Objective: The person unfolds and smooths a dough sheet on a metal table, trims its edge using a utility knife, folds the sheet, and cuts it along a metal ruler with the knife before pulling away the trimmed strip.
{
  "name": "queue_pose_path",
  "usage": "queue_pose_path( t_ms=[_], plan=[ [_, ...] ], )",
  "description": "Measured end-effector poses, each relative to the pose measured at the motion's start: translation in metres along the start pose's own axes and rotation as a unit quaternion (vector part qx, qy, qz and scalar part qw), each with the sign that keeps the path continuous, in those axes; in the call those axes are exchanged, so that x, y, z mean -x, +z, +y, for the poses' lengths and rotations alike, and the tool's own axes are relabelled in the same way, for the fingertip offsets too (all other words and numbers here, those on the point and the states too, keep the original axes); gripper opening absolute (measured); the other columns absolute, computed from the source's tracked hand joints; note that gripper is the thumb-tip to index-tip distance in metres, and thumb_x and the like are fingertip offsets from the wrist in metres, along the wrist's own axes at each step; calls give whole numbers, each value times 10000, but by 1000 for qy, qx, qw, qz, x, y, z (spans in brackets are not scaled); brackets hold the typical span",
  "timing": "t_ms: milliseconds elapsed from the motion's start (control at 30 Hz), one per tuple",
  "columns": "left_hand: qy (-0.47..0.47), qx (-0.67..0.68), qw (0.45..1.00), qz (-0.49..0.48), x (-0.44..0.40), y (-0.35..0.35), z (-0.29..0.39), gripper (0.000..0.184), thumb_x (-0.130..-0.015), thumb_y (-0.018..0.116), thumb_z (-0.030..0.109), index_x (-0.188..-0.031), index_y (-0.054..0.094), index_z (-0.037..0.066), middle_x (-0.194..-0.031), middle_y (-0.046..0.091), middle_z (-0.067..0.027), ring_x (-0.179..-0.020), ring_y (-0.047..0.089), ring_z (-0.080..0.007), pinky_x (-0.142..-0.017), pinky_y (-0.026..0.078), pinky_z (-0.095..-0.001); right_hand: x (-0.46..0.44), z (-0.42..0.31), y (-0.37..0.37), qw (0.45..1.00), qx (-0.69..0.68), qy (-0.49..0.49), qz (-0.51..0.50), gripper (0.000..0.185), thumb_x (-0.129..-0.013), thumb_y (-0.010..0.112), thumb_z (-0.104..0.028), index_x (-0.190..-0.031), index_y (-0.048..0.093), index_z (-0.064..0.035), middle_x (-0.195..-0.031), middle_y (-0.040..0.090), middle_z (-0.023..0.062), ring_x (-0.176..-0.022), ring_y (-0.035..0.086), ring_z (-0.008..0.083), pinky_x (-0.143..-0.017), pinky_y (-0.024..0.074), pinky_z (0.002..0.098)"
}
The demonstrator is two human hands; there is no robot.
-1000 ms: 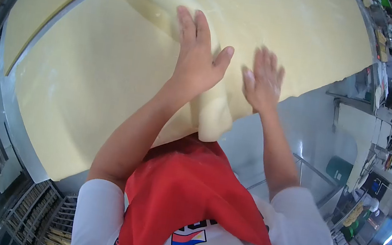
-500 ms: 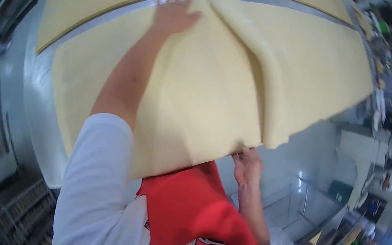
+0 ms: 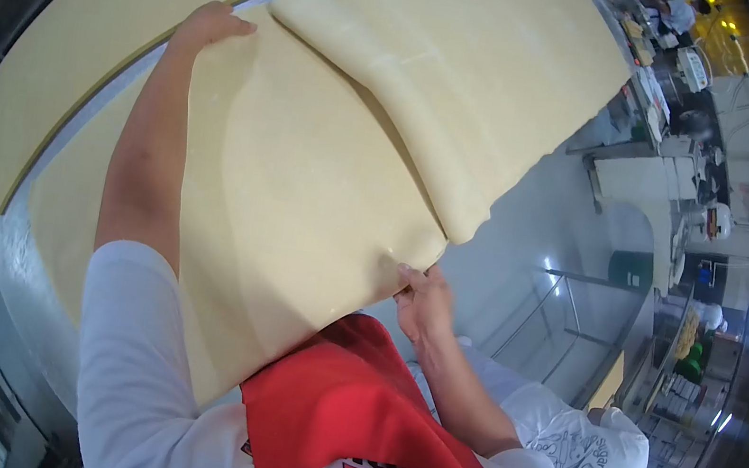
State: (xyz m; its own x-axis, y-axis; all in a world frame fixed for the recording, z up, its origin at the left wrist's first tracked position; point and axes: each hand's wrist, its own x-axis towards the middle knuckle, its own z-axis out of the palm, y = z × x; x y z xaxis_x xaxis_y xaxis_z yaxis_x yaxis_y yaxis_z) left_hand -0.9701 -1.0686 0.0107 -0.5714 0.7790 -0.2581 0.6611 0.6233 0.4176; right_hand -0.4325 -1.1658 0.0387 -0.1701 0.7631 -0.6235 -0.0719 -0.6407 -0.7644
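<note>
A wide, pale dough sheet (image 3: 278, 173) lies across the work table (image 3: 1, 201), its right part carrying a rolled or folded-over flap (image 3: 394, 93). My left hand (image 3: 212, 25) is at the far edge of the sheet, thumb on top and the fingers curled over the edge, partly hidden. At the near edge, close to the end of the fold, my right hand (image 3: 425, 303) pinches the dough between thumb and fingers. The near edge hangs against my red apron (image 3: 351, 403).
Beyond the sheet lies another long slab of dough (image 3: 137, 19). A person in a printed white cap (image 3: 587, 456) is close by at lower right. Farther right are a metal rack frame (image 3: 565, 309), a dark green bin (image 3: 630, 269) and equipment-laden counters.
My left hand, earlier spread and blurred over the dough, is now at the far edge. My right hand keeps its pinch on the near edge. The view has turned, shifting the dough left.
</note>
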Motion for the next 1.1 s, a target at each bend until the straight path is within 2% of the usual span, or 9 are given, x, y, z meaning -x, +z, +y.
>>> queue_pose_path(
  t_ms=[67,200,267,400,467,567,767,1000,1100],
  plan=[
    [9,8,999,39,-15,15,2,975,-752,765,603,-1418,507,-61,-1413,566,-243,-1317,550,-344,-1101,429,-404,-27,18,-20,993,-110,40,-5,411,-935,549,31,-1336,458,26,-1261,594,157,-1138,617,268,-1018,497,433],
    [-9,92,994,51,-9,24,-8,962,-730,824,532,-1417,508,-63,-1437,546,-241,-1331,537,-336,-1107,420,-398,-13,-1,1,995,-91,-5,36,368,-944,543,5,-1304,496,68,-1227,620,171,-1131,628,280,-1017,505,431],
    [-8,140,990,32,-7,22,-8,966,-727,838,508,-1425,496,-67,-1447,537,-240,-1334,533,-339,-1107,420,-398,-22,2,-10,981,-167,103,-15,358,-934,565,2,-1281,523,79,-1218,637,175,-1132,636,287,-1019,507,424],
    [-13,177,983,51,-4,17,3,1035,-701,858,520,-1443,459,-81,-1460,524,-241,-1344,520,-355,-1112,415,-399,-28,-7,-6,982,-136,122,-48,381,-926,583,2,-1294,515,72,-1251,626,182,-1131,639,285,-1024,504,408],
    [-15,161,986,44,-1,14,5,1054,-694,860,534,-1446,452,-84,-1460,524,-241,-1345,519,-360,-1112,414,-402,-23,0,-1,999,-27,-21,-12,381,-935,608,6,-1289,498,95,-1267,607,200,-1131,629,290,-989,508,410],
    [-16,129,991,15,7,12,5,1049,-686,861,548,-1441,470,-67,-1456,534,-228,-1344,525,-341,-1114,413,-404,-2,4,8,998,-32,-62,10,357,-914,585,13,-1263,530,58,-1243,629,179,-1122,639,288,-1026,495,411],
    [-31,116,991,66,6,18,5,1073,-655,854,603,-1442,493,-32,-1422,577,-195,-1317,558,-304,-1107,420,-400,-23,-11,4,966,-231,117,-8,373,-918,602,-101,-1256,532,41,-1299,601,182,-1213,582,319,-1092,445,455],
    [-25,145,986,78,8,20,-1,1060,-651,851,612,-1422,519,-35,-1410,584,-210,-1305,568,-308,-1098,426,-394,-24,-4,10,982,-186,23,-38,378,-907,584,-130,-1236,540,49,-1264,614,190,-1245,556,349,-1124,398,508],
    [-22,159,984,81,7,19,-6,1050,-658,849,606,-1422,520,-34,-1414,582,-207,-1310,564,-305,-1098,426,-394,-24,6,8,944,-318,10,-89,407,-905,568,-144,-1263,526,44,-1282,607,186,-1254,547,363,-1138,385,511]
  ],
)
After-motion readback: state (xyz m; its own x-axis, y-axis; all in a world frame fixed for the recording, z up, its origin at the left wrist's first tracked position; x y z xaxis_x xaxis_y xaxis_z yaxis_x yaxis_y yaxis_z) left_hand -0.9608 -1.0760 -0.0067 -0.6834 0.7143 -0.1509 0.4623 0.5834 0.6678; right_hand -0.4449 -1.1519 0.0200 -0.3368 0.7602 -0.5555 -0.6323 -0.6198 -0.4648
